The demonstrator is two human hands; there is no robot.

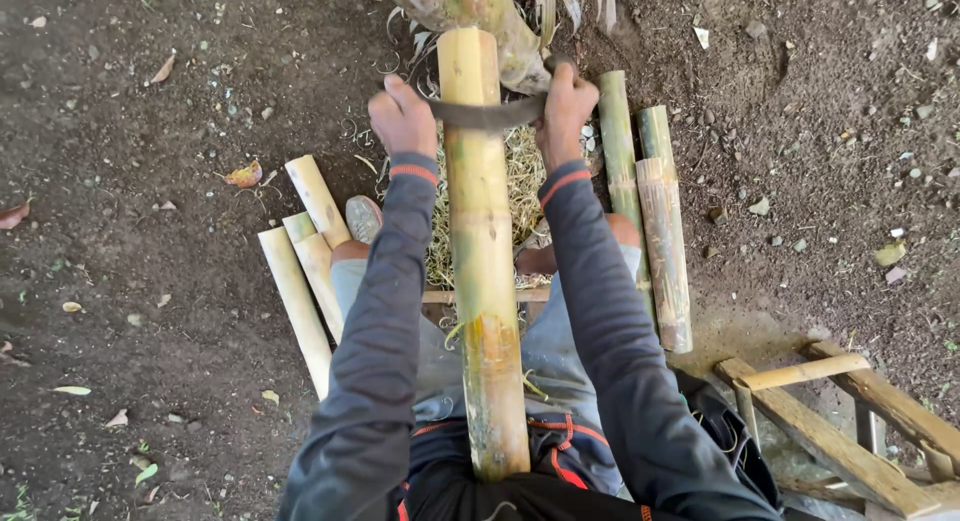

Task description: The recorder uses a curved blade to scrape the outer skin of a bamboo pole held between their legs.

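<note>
A thick bamboo pole (483, 261) runs from the person's waist straight away between the knees, its long axis in line with the body, its far end against a stump (470, 3) wrapped in dry husk. Grey sleeves reach forward on either side of it. Near the far end a curved blade (488, 112) lies crosswise over the pole's upper face, at right angles to its length. The left hand (402, 117) is clenched round the blade's left handle, just beside the pole; the right hand (564, 107) is clenched round the right handle, equally close on the other side, so neither hand is nearer. The bare pole between blade and body lies toward the person from the fingers. Under the pole a heap of pale shavings (520, 181) covers the ground, with a shoe (363, 219) at its left edge. Cut bamboo lengths lie left (300, 291) of the legs and more lie right (655, 211), all roughly parallel to the pole and clear of it. A wooden frame (840, 421) sits near right on the dirt (150, 231). Nothing lies across the pole between blade and waist.
</note>
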